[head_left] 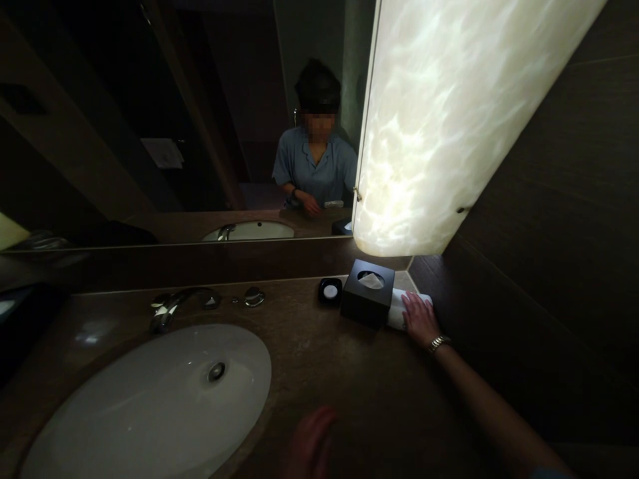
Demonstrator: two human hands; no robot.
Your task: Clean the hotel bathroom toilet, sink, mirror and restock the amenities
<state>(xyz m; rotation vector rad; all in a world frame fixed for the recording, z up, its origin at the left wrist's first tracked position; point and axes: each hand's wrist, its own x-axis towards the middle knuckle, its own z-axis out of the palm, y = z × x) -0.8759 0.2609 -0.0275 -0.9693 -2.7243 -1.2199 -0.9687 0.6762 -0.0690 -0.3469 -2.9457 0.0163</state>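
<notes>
My right hand [420,320], with a metal watch on its wrist, lies across a folded white towel [397,309] in the counter's back right corner. Its fingers reach over the towel to the far edge, and part of the towel is hidden beneath them. Just left of the towel stands a black tissue box [367,303], a white tissue [371,281] poking out of its oval opening. Low in the view, my left hand [312,442] is dim and a little blurred above the counter. Its fingers look stretched out, and nothing shows in them.
A small black dish [330,291] with a round white item sits left of the tissue box. The oval sink [164,412], its chrome faucet [172,307] and a handle [254,297] occupy the left. A glowing wall lamp [439,120] hangs beside the mirror [224,100], low over the corner.
</notes>
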